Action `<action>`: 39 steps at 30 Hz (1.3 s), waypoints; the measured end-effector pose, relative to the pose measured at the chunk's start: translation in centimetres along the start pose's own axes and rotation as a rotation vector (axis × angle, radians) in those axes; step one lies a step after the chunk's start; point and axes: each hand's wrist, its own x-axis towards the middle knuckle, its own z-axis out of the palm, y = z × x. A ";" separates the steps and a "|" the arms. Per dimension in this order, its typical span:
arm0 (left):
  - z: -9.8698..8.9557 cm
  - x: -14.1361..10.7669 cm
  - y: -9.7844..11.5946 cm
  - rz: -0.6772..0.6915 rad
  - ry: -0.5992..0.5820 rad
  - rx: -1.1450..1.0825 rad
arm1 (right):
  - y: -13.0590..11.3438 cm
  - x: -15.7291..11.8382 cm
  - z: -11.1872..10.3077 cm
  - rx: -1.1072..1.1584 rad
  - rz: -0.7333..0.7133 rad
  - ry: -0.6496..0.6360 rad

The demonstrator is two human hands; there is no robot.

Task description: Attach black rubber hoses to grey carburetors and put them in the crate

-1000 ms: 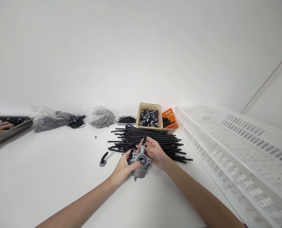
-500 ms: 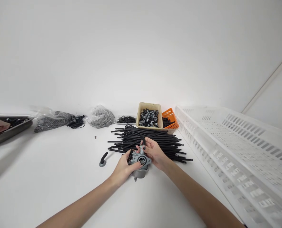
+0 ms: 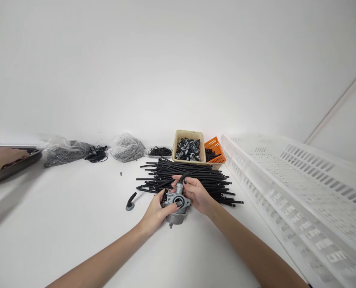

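A grey metal carburetor (image 3: 176, 218) is held upright over the white table. My left hand (image 3: 156, 210) grips its left side, with the thumb across the round bore on the front. At its top, my right hand (image 3: 197, 194) closes its fingers round a grey cap (image 3: 180, 188) with a bent black rubber sleeve (image 3: 185, 176) rising from it. The fingers partly hide where cap and body meet. To the left, a loose cap with a black sleeve (image 3: 130, 205) stands on the table. Just behind my hands lies a pile of black hoses (image 3: 165, 170).
A cream bin (image 3: 174, 148) holds several caps, beside an orange basket (image 3: 215, 143) of black parts. White plastic crates (image 3: 256, 192) line the right. Bagged parts (image 3: 66, 152) lie back left. Another person's hand (image 3: 12, 155) reaches into a metal tray (image 3: 18, 165) at far left.
My right fingers have shifted round the cap, and the black sleeve now points right instead of upward left. The carburetor stays in place. The other person's hand has moved right over the tray.
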 end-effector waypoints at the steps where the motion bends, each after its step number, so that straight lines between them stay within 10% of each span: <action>1: 0.0 0.0 0.0 -0.002 -0.004 -0.003 | 0.0 0.0 0.0 0.004 -0.001 -0.001; 39: 0.1 0.0 0.1 -0.004 0.005 -0.048 | 0.5 0.1 0.0 0.024 0.014 0.044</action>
